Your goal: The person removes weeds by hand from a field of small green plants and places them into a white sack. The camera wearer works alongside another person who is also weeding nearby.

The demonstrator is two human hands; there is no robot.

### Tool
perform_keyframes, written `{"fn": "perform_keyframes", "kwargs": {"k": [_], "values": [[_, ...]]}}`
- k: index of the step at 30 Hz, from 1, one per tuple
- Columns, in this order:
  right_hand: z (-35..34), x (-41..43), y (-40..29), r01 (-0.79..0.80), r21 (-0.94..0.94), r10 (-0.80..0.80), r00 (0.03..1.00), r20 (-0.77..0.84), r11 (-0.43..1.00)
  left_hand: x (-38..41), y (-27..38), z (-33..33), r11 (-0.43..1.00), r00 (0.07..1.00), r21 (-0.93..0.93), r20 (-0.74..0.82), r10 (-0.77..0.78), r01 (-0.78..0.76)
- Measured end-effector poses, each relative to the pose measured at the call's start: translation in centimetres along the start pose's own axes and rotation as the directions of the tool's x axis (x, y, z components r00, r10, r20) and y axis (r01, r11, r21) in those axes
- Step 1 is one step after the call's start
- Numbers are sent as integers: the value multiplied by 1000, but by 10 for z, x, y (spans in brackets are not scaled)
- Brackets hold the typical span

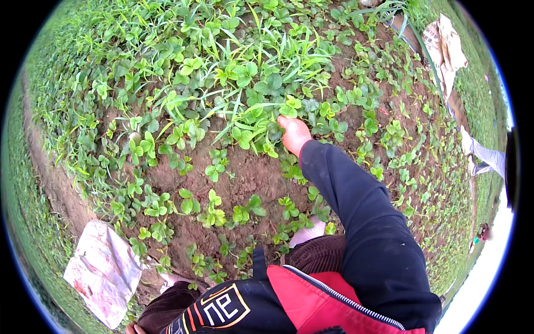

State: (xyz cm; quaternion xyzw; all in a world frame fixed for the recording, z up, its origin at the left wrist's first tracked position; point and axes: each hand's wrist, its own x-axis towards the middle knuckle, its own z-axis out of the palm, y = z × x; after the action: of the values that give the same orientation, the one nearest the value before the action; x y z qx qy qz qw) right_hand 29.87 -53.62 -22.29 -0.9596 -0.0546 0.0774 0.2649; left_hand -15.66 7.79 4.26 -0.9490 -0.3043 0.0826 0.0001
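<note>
My right hand (295, 134) reaches out among strawberry plants (244, 135) and grass blades (233, 50) on a soil bed. Its fingertips touch green leaves at the lower edge of a dense grassy clump; the fingers are bent inward, and whether they pinch a stem cannot be seen. At the bottom edge, only the fingers of my left hand (135, 329) show, beside the knee of my brown corduroy trousers (167, 307). The rest of that hand is cut off by the frame.
A pale, stained sack (104, 271) lies at the lower left beside a bare soil furrow (54, 183). Another crumpled sack (446, 52) is at the upper right. A person in light trousers (488, 156) stands at the far right; another person (484, 234) is farther off.
</note>
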Motion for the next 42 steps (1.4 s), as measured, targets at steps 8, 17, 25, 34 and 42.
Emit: {"fn": "perform_keyframes", "kwargs": {"k": [8, 17, 25, 34, 42], "values": [[62, 17, 46, -107, 706, 253, 962, -105, 700, -6, -13, 3, 999, 1000, 40, 2, 15, -15], [7, 21, 9, -54, -97, 71, 982, 177, 994, -9, -2, 1, 997, 1000, 71, -8, -10, 11], [-4, -18, 13, 257, -52, -243, 951, 193, 965, -8, 7, 1, 1000, 999, -5, -25, -25, 25], [-41, -35, 4, -181, -190, 228, 937, 264, 965, -1, 10, -1, 1000, 1000, 8, -5, -22, 22], [-20, -13, 12, -134, -306, 150, 988, 30, 943, 2, 7, 0, 1000, 999, -4, 15, -31, 31]]}}
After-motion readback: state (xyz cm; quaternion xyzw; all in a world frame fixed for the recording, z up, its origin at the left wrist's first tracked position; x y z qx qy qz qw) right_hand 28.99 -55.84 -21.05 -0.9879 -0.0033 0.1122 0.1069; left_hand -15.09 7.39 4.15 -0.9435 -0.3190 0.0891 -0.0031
